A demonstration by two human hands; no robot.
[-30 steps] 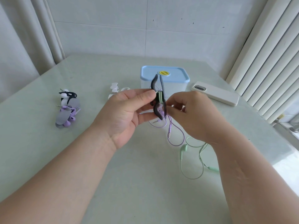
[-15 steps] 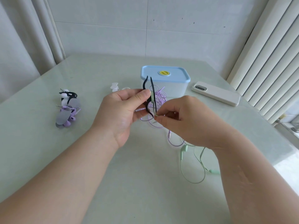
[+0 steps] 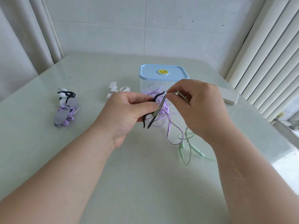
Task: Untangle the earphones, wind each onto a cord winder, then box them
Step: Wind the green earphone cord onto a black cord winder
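Centre frame: my left hand pinches the black cord winder, my right hand fingers pinch the green earphones cord against it; two wound sets lie at left, while the purple tangle and the lidded box wait.

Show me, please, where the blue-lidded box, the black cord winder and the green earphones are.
blue-lidded box (image 3: 150,73): head view, on the left half of its lid.
black cord winder (image 3: 151,121): head view, on its lower tip.
green earphones (image 3: 181,149): head view, on the pale green earbud.
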